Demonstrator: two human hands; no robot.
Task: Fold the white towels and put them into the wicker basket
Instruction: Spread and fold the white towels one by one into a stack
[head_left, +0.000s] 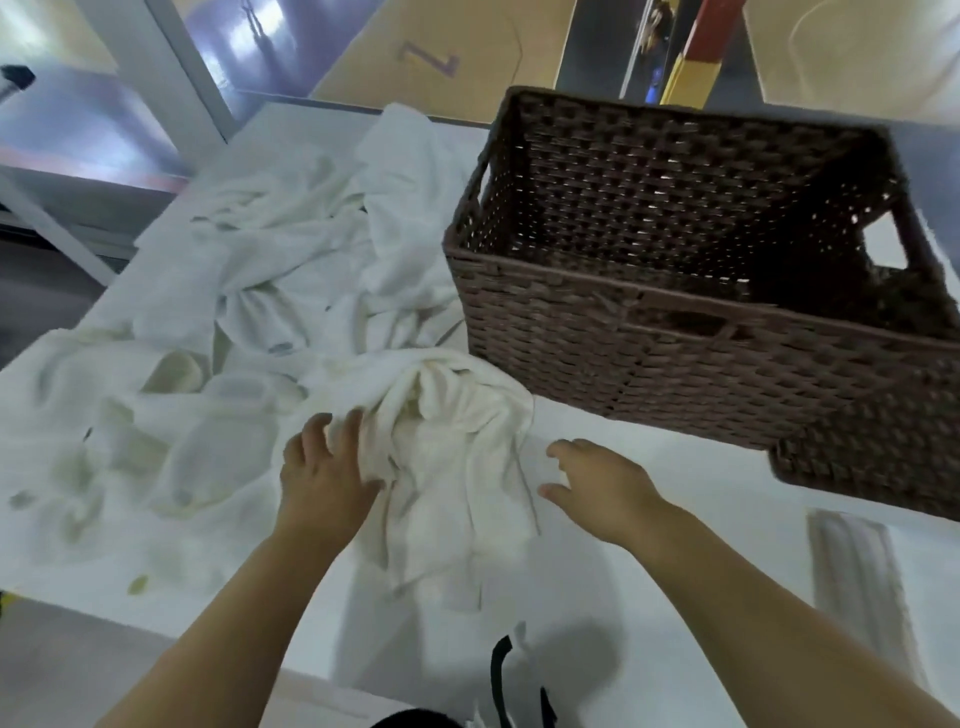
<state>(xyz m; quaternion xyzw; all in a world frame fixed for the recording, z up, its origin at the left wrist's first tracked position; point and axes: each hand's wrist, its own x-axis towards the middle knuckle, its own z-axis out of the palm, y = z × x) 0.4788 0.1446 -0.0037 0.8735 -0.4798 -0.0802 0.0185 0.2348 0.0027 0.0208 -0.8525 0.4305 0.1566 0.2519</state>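
- White counter (649, 519) carries everything; brown wicker basket (701, 332) sits far right, nothing visible inside it, opening facing up so towels can drop straight in.
- Heap of white towels (280, 270) sprawls over the left and far-left of the counter, all crumpled, none folded as far as I can see.
- One bunched towel (452, 452) lies near centre, just left of the basket's near-left corner, its lower end trailing toward the near counter edge; looks like the one picked out for folding.
- Left hand (324, 478) rests on the left edge of that bunched towel, fingers reaching into the cloth, thumb against a fold. Can't tell if it's a real pinch or just contact; motion blur here.
- Right hand (597, 483) hovers just right of the same towel, fingers spread and loosely bent, holding nothing, not clearly touching cloth. Probably going for the opposite edge so the towel can be pulled flat between both hands.
- Judgement: task at its start; first towel being separated, no fold made.
- Bare counter in front of the basket is likely the folding spot.
- Grey flat strip (857, 571) lies near right on the counter; unclear what it is.
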